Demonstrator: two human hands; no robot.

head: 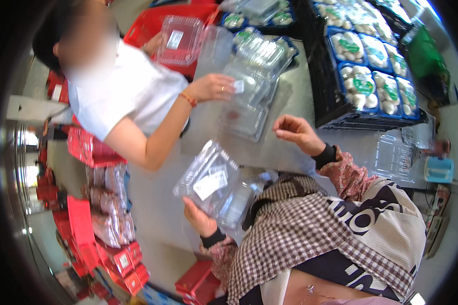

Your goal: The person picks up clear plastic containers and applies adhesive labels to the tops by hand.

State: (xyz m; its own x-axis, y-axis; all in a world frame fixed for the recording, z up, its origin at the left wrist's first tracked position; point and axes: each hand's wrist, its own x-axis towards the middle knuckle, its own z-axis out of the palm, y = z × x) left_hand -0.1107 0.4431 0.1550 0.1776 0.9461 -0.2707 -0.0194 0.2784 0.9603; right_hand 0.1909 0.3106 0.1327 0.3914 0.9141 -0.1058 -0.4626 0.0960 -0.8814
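Note:
My left hand holds a clear plastic clamshell container by its lower left side. White labels with printing show on this container. My right hand is raised over the metal table, apart from the container, its fingers loosely curled and nothing visible in them. Just left of it lie stacked clear clamshell containers, some overlapping. More clear plastic sits close to my apron, partly hidden by the held container.
A co-worker in a white shirt reaches over the stack and holds another clear container by a red basket. A black crate of wrapped white mushroom packs stands on the metal table. Red baskets line the left.

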